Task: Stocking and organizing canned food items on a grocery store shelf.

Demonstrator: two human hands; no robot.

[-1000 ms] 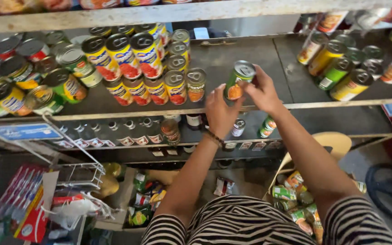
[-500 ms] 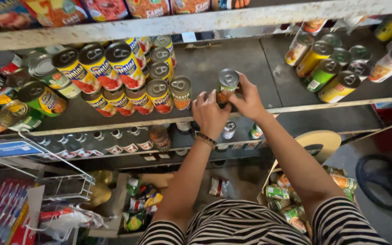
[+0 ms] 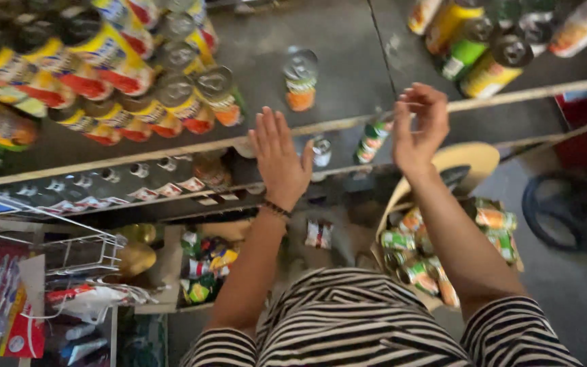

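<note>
- Striped shirt (image 3: 368, 326) fills the near bottom edge; both bare forearms rise from it toward the shelf.
- Basket (image 3: 470, 160) of small cans sits low on the right, beside the right forearm.
- Box (image 3: 202, 268) of mixed packets sits low, left of the left forearm; a wire rack (image 3: 79, 248) stands further left.
- Left hand (image 3: 278, 160): open, fingers straight and spread, palm toward the shelf, holding nothing. A beaded bracelet (image 3: 276, 208) sits on the wrist.
- Right hand (image 3: 419, 126): loosely open, fingers curled a little, holding nothing. It hangs at the shelf's front edge.
- Lower shelf (image 3: 96, 183), behind the hands, carries a row of small bottles and two small cans between the hands.
- Upper shelf (image 3: 348, 75): grey board, front edge running just beyond both hands.
- Lone can (image 3: 300, 78) stands upright on the upper shelf, silver top, orange base. It is between the two hands and beyond them, apart from both, nearer the left hand's fingertips.
- Stacked cans (image 3: 137, 88) with red and yellow labels crowd the shelf to the left of the lone can, close beside it.
- Far right: more cans (image 3: 490, 51), yellow and green, well apart from the lone can.
</note>
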